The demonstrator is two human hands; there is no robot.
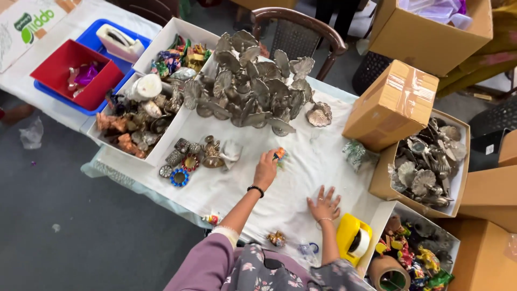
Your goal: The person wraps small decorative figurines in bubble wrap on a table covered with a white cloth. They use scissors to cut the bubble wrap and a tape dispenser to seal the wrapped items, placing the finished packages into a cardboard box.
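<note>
1. So the counter [301, 161] is covered in a white cloth and sits on a dark grey floor, with cardboard boxes stacked all down my right side and a brown chair [299, 29] at the far edge.
2. My left hand [265, 170] is stretched out over the middle of the cloth, fingers closed around a small orange and green trinket [279, 154] that pokes out past my fingertips. It's right at the cloth, but I can't tell if it's touching it.
3. My right hand [324, 203] is lying flat on the cloth nearer to me, fingers spread wide, holding nothing.
4. Just past my left hand there's a big pile of silver leaf-shaped pieces [250, 83], and one silver shell-shaped piece [319, 114] sits by itself at the pile's right edge.
5. To the left of my left hand: a little cluster of round ornaments [186, 159], one with a blue beaded rim, one red.
6. A white tray [161, 37] at the far left is packed with mixed decorations, and beyond it a red bin [75, 73] sits inside a blue one.
7. An open box of more silver pieces [431, 161] is off to my right, with a closed cardboard box [393, 105] leaning at its corner.
8. A yellow tape dispenser [353, 237] is just beside my right wrist, near the counter edge.
</note>
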